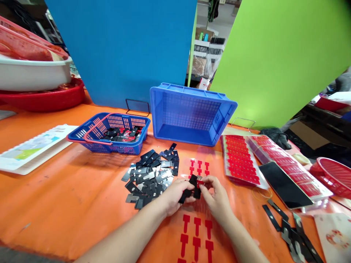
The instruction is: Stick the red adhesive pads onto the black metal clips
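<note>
My left hand [177,195] is closed on small black flat pieces [187,193], which stick out past the thumb. Close against it, my right hand [215,193] pinches a small red T-shaped sticker [200,183] at the edge of a black piece. Both hands meet above a clear sheet carrying rows of red T-shaped stickers [196,226], some nearer me and some beyond the hands. Left of my hands lies a loose heap of black and silvery flat metal pieces [150,177]. Fingertips partly hide where sticker and piece touch.
A blue basket [117,148] with a pink handle holds black and red pieces. Behind the heap, a blue crate [183,135] lies on its side. Rightward are red sticker sheets [241,160], a phone [285,184] and more metal strips [297,237]. A white folder [35,146] lies left.
</note>
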{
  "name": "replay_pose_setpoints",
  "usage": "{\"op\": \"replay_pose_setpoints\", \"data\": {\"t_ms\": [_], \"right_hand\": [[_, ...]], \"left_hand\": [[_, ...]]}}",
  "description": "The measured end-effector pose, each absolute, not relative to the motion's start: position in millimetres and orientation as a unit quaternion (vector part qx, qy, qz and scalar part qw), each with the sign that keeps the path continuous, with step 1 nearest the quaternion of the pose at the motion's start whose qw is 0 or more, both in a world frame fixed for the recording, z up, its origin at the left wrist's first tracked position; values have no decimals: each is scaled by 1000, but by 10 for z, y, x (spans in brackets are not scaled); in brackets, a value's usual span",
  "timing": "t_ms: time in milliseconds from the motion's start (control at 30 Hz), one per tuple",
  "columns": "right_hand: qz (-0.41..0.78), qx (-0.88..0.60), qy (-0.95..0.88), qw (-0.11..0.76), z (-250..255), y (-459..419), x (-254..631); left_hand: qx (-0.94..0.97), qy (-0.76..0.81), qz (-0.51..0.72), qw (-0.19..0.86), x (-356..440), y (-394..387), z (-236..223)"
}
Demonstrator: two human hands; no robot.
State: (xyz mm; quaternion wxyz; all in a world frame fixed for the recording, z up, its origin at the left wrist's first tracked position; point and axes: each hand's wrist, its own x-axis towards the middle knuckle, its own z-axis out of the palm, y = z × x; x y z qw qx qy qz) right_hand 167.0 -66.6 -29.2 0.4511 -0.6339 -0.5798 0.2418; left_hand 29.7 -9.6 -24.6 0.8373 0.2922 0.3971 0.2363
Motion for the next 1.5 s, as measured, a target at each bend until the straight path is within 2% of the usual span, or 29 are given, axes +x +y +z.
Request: {"op": "replay_pose_setpoints", "data": {"t_ms": [767, 1267, 1500], "right_hand": [[217, -646, -580, 446, -255, -671, 1643], [210, -645, -575, 458, -312, -650, 1621], [220, -651, -562, 460, -297, -654, 1614]], "left_hand": [[395, 345, 260, 811, 271, -104, -313], [289, 357, 331, 825, 376, -153, -289], [260, 369, 301, 840, 357, -163, -235]]}}
